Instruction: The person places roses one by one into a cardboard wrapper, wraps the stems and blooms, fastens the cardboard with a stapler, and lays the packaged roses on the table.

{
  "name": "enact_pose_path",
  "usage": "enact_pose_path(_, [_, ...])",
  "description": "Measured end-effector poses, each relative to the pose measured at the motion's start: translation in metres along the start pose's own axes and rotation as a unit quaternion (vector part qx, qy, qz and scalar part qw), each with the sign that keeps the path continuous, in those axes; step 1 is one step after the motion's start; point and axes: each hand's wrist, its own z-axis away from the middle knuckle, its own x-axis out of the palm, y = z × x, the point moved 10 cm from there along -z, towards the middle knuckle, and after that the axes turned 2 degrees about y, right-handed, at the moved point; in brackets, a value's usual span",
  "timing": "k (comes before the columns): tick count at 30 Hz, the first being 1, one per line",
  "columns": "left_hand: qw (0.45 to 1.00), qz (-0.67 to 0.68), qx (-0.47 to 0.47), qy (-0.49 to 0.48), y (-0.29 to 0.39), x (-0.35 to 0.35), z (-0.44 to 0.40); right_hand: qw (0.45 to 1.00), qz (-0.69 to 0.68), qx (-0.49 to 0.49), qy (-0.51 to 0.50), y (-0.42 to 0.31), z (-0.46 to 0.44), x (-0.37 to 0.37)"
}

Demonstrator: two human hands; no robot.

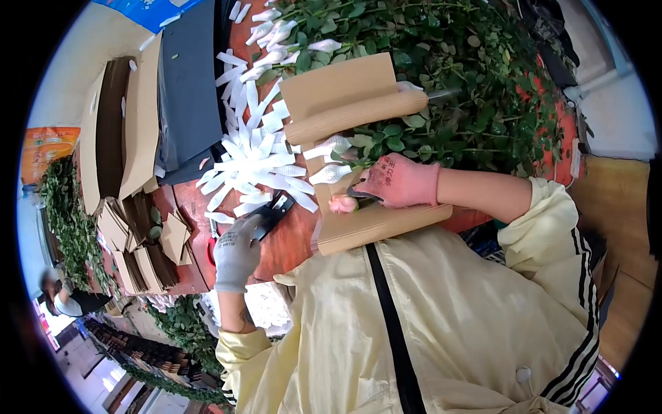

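My right hand point(400, 181), in a pink glove, is closed beside a pink rose point(343, 203) that lies on a corrugated cardboard sheet point(379, 226); its fingers appear to pinch the stem. Two roses in white net sleeves point(329, 174) lie just above it on the same cardboard. My left hand point(238, 252), in a grey-white glove, is closed on a black tool point(277, 212) near the table's front edge. White net sleeves point(255, 162) are fanned out in a pile right above that tool. A rolled cardboard edge point(358, 117) crosses the wrap above the roses.
Leafy rose stems point(448, 83) cover the upper right of the red table point(286, 241). Cardboard sheets point(141, 117) and a dark panel point(189, 83) stand at the left, above small cardboard pieces point(127, 234). Red-handled scissors point(212, 250) lie beside my left hand. Another person point(65, 300) is far left.
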Motion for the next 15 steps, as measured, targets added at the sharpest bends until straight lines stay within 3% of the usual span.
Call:
enact_pose_path(2, [0.977,0.167,0.129,0.025,0.042,-0.015,-0.003,0.999,0.004,-0.028,0.037,-0.003,-0.004,0.004])
enact_pose_path(3, [0.966,0.23,0.118,-0.032,0.064,-0.016,-0.014,0.997,0.009,0.003,-0.072,-0.003,-0.008,0.005])
enact_pose_path(4, [0.942,0.272,0.197,-0.007,0.094,-0.026,-0.02,0.997,0.01,-0.002,-0.075,-0.005,-0.009,0.005])
enact_pose_path(5, [0.936,0.278,0.205,-0.065,0.107,-0.007,-0.029,0.997,-0.002,0.005,-0.076,-0.003,-0.005,0.004])
enact_pose_path(6, [0.936,0.282,0.2,-0.057,0.111,0.001,-0.036,0.997,-0.014,0.013,-0.077,-0.002,-0.001,0.002])
enact_pose_path(7, [0.926,0.29,0.224,-0.086,0.122,0.015,-0.038,1.0,0.021,-0.014,0.013,-0.011,0.004,-0.025])
enact_pose_path(8, [0.914,0.297,0.25,-0.117,0.129,0.024,-0.037,1.0,0.023,-0.016,0.009,-0.017,0.005,-0.035])
enact_pose_path(10, [0.917,0.276,0.248,-0.148,0.13,0.033,-0.039,0.989,0.097,0.027,0.104,-0.02,0.008,-0.068])
enact_pose_path(11, [0.91,0.291,0.243,-0.167,0.131,0.034,-0.039,0.965,0.191,-0.004,0.18,-0.023,0.014,-0.06])
enact_pose_path(12, [0.904,0.303,0.238,-0.185,0.13,0.035,-0.038,0.966,0.189,-0.001,0.179,-0.021,0.014,-0.052])
enact_pose_path(15, [0.892,0.332,0.228,-0.206,0.12,0.052,-0.037,0.99,0.124,0.048,0.045,-0.01,0.003,-0.032])
